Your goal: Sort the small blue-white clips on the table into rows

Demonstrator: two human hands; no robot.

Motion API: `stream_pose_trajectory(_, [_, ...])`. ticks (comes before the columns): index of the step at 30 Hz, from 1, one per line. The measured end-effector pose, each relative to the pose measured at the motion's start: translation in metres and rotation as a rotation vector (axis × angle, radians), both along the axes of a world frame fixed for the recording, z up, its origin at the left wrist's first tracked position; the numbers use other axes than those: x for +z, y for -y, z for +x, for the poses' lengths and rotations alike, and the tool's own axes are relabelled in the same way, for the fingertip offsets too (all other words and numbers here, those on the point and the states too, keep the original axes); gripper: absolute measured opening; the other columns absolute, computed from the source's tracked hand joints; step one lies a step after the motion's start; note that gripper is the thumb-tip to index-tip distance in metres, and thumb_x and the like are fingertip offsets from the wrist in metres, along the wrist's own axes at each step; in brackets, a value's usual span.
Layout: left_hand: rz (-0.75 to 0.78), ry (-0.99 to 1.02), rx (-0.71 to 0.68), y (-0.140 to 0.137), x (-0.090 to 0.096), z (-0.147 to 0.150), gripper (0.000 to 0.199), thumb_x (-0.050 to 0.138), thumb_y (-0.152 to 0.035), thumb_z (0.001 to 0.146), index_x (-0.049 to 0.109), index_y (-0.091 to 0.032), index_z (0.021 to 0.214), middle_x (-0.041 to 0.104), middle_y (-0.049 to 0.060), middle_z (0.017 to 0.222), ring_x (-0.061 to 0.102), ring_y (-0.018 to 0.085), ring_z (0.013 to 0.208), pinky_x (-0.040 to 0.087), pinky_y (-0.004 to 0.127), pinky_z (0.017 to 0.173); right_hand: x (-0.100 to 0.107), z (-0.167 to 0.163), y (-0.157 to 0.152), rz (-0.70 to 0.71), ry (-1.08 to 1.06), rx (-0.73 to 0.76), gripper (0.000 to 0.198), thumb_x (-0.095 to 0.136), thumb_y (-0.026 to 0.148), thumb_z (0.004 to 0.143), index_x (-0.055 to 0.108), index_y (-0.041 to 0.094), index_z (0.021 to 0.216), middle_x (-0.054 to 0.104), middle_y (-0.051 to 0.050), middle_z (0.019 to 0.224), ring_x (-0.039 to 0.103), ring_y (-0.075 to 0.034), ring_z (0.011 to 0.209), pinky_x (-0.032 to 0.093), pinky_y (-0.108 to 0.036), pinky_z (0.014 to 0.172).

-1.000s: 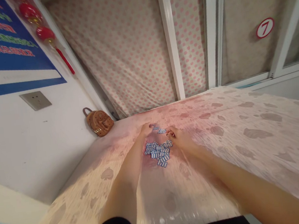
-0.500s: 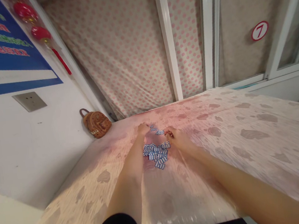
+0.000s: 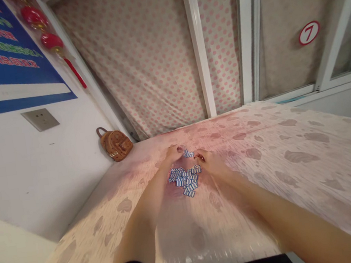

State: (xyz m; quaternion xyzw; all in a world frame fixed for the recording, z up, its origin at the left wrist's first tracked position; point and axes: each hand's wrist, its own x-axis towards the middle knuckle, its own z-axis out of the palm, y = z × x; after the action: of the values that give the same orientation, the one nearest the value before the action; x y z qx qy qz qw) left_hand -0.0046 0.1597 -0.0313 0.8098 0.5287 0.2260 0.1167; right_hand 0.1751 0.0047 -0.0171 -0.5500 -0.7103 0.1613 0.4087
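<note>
Head view, from the left: a wall socket [image 3: 40, 119] sits above a brown bag [image 3: 116, 145], which rests at the wall by the back left of the cloth-covered counter [image 3: 93, 239]. Next comes the left hand [image 3: 173, 152], its fingers loosely curled just beside a small cluster [image 3: 189, 153] of white, blue-edged pieces; whether it grips one I cannot tell. Nearer the person lies a larger pile [image 3: 185, 180] of similar pieces, between the forearms. Right of the cluster, the right hand [image 3: 204, 158] has its fingertips drawn close together; whether anything is pinched there is too small to tell.

Handling these well, I judge, calls for a light fingertip grip on one piece at a time, by its edges, with both wrists clear of the pile, since the right hand is near its upper corner and a brush could scatter pieces.
</note>
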Motion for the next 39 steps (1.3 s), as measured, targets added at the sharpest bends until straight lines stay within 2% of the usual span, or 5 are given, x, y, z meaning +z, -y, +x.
stream_pose_trajectory(13, [-0.135, 0.205, -0.336, 0.049, -0.002, -0.004, 0.016, 0.060, -0.010, 0.084, 0.073, -0.012, 0.093, 0.075, 0.007, 0.093, 0.069, 0.019, 0.087, 0.056, 0.031, 0.085, 0.006, 0.001, 0.005, -0.008, 0.027, -0.045, 0.018, 0.051, 0.015, 0.091, 0.068, 0.019, 0.090, 0.073, -0.003, 0.082, 0.065, -0.016, 0.073, 0.040, -0.023, 0.065])
stream_pose_trajectory(17, [-0.114, 0.243, -0.304, 0.071, 0.003, -0.016, 0.029, 0.049, -0.022, 0.095, 0.069, -0.012, 0.113, 0.073, 0.012, 0.113, 0.069, 0.024, 0.100, 0.056, 0.038, 0.091, 0.007, 0.002, 0.004, -0.015, 0.032, -0.062, 0.019, 0.051, 0.015, 0.092, 0.069, 0.019, 0.092, 0.075, -0.004, 0.084, 0.067, -0.016, 0.076, 0.041, -0.024, 0.067])
stream_pose_trajectory(22, [0.014, -0.116, -0.105, 0.123, -0.005, -0.021, 0.053, 0.039, -0.040, 0.101, 0.046, -0.014, 0.147, 0.042, 0.015, 0.155, 0.031, 0.030, 0.148, 0.024, 0.049, 0.123, 0.007, 0.001, 0.004, -0.008, 0.021, -0.066, 0.020, 0.052, 0.016, 0.091, 0.071, 0.020, 0.094, 0.075, -0.004, 0.089, 0.068, -0.017, 0.082, 0.043, -0.024, 0.071])
stream_pose_trajectory(29, [-0.111, -0.292, -0.232, 0.189, -0.009, -0.007, 0.069, 0.020, -0.060, 0.101, 0.021, -0.023, 0.159, 0.016, 0.005, 0.166, 0.008, 0.025, 0.155, 0.008, 0.049, 0.126, 0.009, 0.002, 0.006, -0.018, 0.029, -0.073, 0.023, 0.050, 0.019, 0.093, 0.072, 0.021, 0.099, 0.075, -0.003, 0.087, 0.068, -0.016, 0.080, 0.044, -0.024, 0.068])
stream_pose_trajectory(39, [-0.147, -0.331, 0.015, 0.133, -0.004, -0.051, 0.071, 0.018, -0.058, 0.101, 0.022, -0.016, 0.159, 0.015, 0.012, 0.166, 0.008, 0.026, 0.154, 0.011, 0.048, 0.124, 0.007, 0.000, 0.006, -0.031, 0.093, -0.086, 0.021, 0.051, 0.017, 0.092, 0.071, 0.020, 0.096, 0.074, -0.004, 0.089, 0.066, -0.017, 0.079, 0.038, -0.024, 0.065])
